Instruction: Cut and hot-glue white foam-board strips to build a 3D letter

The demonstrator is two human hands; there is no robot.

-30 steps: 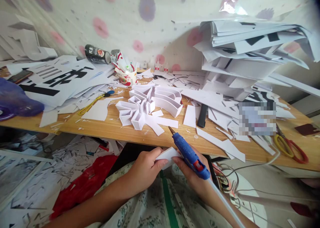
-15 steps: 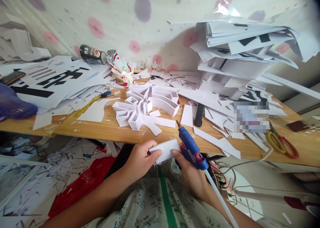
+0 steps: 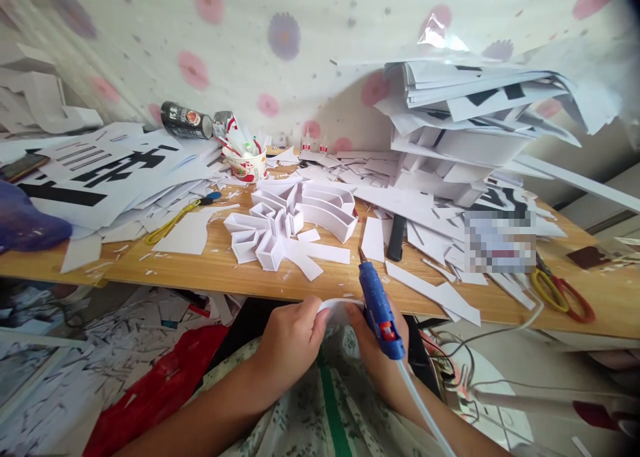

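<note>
Between my two hands, just off the table's front edge, a white foam-board strip [image 3: 341, 303] bows into a curve. My left hand [image 3: 293, 333] is closed on its left end, thumb on the near side. My right hand [image 3: 373, 337] pinches the right end with the thumb and also holds a blue glue gun [image 3: 379, 307], its nozzle pointing up and away. A long translucent glue stick [image 3: 423, 400] trails from the gun's back. Beyond my hands on the table stands a white built-up character shape [image 3: 280, 223] with upright walls, some of them curved.
Loose white offcuts [image 3: 430, 287] lie on the wooden table [image 3: 175, 273]. A black-handled tool [image 3: 397, 237] and scissors [image 3: 563, 293] are to the right, beneath a tall stack of sheets [image 3: 480, 97]. A paper tub [image 3: 247, 167] and yellow-handled scissors [image 3: 173, 223] sit left.
The strip has gone from a flat face toward me to edge-up and bent in a curve. Both hands have turned and dropped slightly, and the glue gun has swung more upright.
</note>
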